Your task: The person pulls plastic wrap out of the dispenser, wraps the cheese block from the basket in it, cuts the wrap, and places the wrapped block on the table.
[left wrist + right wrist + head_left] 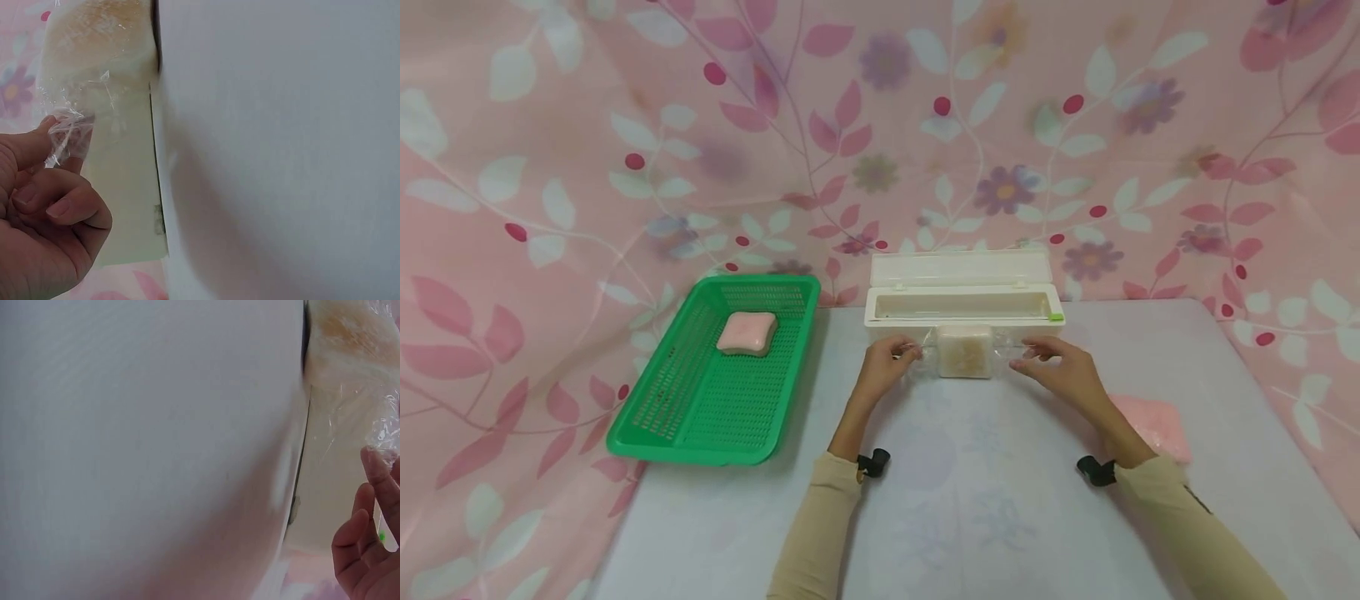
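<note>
A cream, bread-like square block [966,352] with a browned face is wrapped in clear plastic film [928,357]. It stands against the front of a long white box [964,307] with its lid raised. My left hand [883,367] pinches the gathered film [70,134] at the block's left side between thumb and finger, the other fingers curled. On the opposite side, my right hand [1063,371] pinches the film's other end [384,434]; its thumb is mostly out of the right wrist view. Both hands stay off the block itself.
A green plastic basket [808,358] stands at the left, with a pink square block [747,333] inside. Another pink piece [1157,427] lies partly behind my right forearm. The white-covered table [955,517] meets a floral pink curtain [925,150] at the back.
</note>
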Motion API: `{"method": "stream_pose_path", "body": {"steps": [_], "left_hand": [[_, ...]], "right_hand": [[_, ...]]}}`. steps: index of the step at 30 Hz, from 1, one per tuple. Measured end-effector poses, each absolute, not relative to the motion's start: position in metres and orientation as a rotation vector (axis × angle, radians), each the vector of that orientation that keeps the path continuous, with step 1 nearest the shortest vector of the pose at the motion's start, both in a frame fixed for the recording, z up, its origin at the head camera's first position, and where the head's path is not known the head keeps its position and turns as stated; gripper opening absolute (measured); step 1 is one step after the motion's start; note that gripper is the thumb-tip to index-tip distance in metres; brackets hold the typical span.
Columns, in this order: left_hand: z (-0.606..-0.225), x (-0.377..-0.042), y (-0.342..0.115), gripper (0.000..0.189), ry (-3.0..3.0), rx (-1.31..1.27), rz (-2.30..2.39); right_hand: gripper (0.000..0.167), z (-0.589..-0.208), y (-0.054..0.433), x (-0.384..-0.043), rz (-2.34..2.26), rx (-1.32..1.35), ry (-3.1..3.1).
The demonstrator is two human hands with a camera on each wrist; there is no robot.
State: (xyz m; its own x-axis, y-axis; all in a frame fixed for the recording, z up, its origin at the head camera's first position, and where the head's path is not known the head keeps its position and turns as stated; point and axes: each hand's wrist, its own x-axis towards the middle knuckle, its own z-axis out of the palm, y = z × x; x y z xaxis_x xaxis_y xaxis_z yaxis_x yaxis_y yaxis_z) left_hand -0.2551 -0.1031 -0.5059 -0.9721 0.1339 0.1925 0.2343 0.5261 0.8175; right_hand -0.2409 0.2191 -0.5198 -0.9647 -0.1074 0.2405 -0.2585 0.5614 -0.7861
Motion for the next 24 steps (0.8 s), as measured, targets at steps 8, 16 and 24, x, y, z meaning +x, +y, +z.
{"method": "stream_pose_path", "body": {"steps": [8, 16, 24], "left_hand": [[-0.513, -0.261, -0.092, 0.015, -2.614, -0.334, -1.497], [-0.513, -0.264, -0.080, 0.015, -2.615, -0.360, -1.492], [-0.498, -0.264, -0.081, 0.021, -2.706, -0.394, -1.395]], "right_hand": [[0.025, -0.523, 0.202, -0.250, 1.328, 0.408, -2.535], [0.013, -0.523, 0.186, -0.255, 1.351, 0.500, -2.506], [0.022, -0.517, 0.184, -0.243, 1.548, 0.396, -2.659]]}}
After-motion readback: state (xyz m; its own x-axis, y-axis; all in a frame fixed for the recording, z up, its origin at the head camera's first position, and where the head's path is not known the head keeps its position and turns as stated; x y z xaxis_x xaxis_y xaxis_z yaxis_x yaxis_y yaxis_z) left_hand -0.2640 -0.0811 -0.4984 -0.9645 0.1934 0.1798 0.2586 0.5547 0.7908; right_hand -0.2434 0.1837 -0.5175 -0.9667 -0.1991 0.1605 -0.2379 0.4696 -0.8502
